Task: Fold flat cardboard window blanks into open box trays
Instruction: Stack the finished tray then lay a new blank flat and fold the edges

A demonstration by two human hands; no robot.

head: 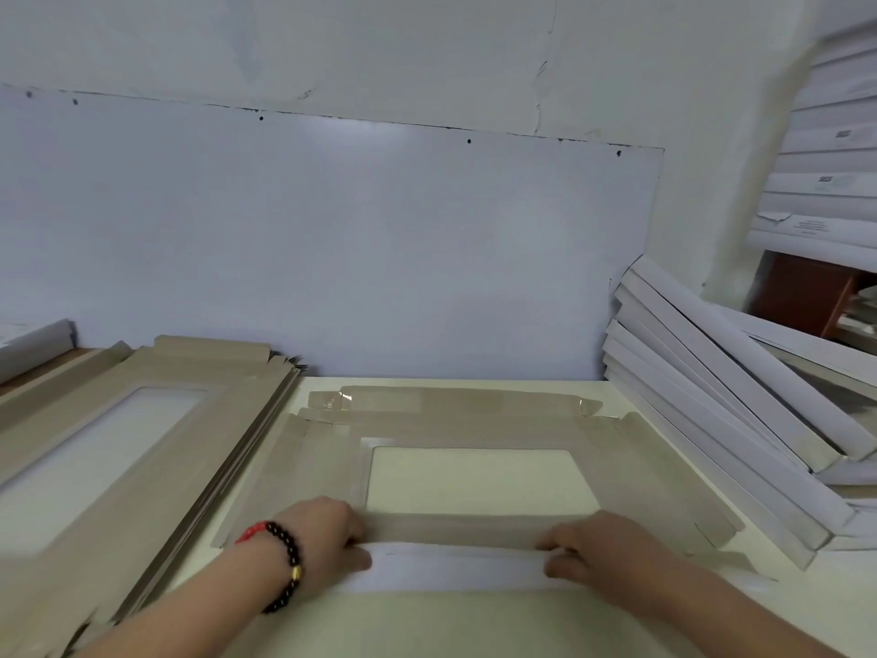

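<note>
- Cardboard window blank (474, 429): grey-brown, lying flat on the pale worktop (427, 624), rectangular window in its middle, near flap folded up showing its white side.
- Stack of flat blanks (118, 420): just left, same grey-brown.

A pale wall (379, 49) is filling the far side, cracks running down its right part. A large white board (332, 239) is leaning flat against it, dark screw heads dotting its top edge, soft light glaring near the top middle. A cream tabletop (474, 624) is stretching below. Reddish-brown wooden furniture (802, 296) is showing at far right.
</note>
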